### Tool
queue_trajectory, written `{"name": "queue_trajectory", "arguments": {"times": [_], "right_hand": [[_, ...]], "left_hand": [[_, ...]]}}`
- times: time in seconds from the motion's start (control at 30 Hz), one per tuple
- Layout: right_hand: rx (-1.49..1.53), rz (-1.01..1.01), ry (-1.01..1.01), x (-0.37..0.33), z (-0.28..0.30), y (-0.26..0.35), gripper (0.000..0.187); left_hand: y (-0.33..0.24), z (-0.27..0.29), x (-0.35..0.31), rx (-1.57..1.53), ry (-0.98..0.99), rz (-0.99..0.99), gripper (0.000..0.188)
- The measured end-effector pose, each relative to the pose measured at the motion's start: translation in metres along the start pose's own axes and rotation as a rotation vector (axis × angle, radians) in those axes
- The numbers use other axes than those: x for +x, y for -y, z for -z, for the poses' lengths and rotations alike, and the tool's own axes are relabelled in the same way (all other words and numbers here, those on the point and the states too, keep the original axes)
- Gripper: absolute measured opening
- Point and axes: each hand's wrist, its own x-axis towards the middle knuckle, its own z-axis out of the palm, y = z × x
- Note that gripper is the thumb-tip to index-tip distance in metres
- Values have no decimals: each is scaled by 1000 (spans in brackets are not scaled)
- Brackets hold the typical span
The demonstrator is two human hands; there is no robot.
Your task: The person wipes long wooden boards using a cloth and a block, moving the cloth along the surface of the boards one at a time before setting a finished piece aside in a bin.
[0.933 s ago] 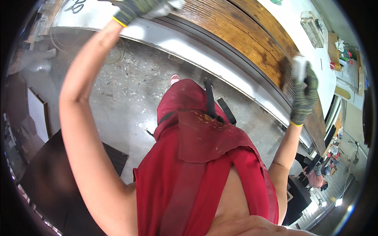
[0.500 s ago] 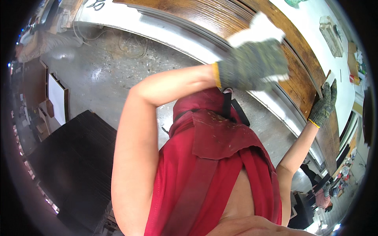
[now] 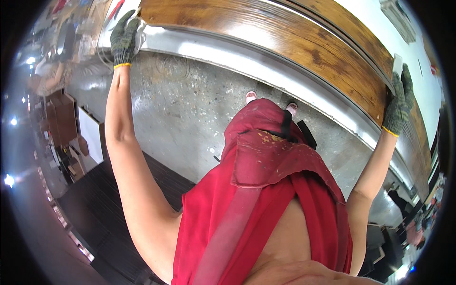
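Note:
A long, glossy brown wooden plank (image 3: pixel 266 35) stretches across the bench in front of me. At its left end is my left hand (image 3: pixel 123 42), in a dark green knitted glove with a yellow cuff, closed against the plank's edge. My right hand (image 3: pixel 397 103), gloved the same way, holds the opposite end with its fingers pointing away from me. Just beyond its fingertips shows a small whitish piece (image 3: pixel 397 63); whether the hand touches it I cannot tell. The undersides of both grips are hidden.
Behind lies another brown plank (image 3: pixel 346 16). A silvery strip (image 3: pixel 213 51) runs along the bench's near edge. On the white surface at the far right sits a grey block (image 3: pixel 398 20). Dark stacked panels (image 3: pixel 114 209) stand at lower left, with brown boxes (image 3: pixel 61 118) beyond.
My left hand has swung from over the plank's middle to its left end. The white cloth it carried no longer shows clearly. My right hand stays at the right end.

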Motion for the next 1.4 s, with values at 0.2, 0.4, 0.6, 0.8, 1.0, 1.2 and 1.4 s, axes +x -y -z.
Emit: {"name": "queue_trajectory", "arguments": {"times": [0.2, 0.4, 0.6, 0.8, 1.0, 1.2, 1.4], "right_hand": [[-219, 345, 18, 7, 8, -21, 48], [258, 149, -1, -8, -4, 15, 63], [141, 204, 20, -4, -4, 13, 61], [92, 539, 18, 9, 6, -8, 57], [542, 103, 47, -50, 6, 62, 46], [364, 467, -52, -74, -76, 45, 49], [-155, 696, -125, -63, -82, 28, 50]], "left_hand": [[-85, -72, -3, -788, 387, 128, 42], [-162, -119, 4, -180, 422, -271, 43], [-312, -221, -30, -160, 649, -791, 54], [-405, -287, -65, -570, 750, -784, 62], [-397, -257, -54, -1056, 701, -396, 75], [-362, -266, -69, -942, 600, -293, 28], [-357, -267, -51, -1296, 703, 162, 27]]}}
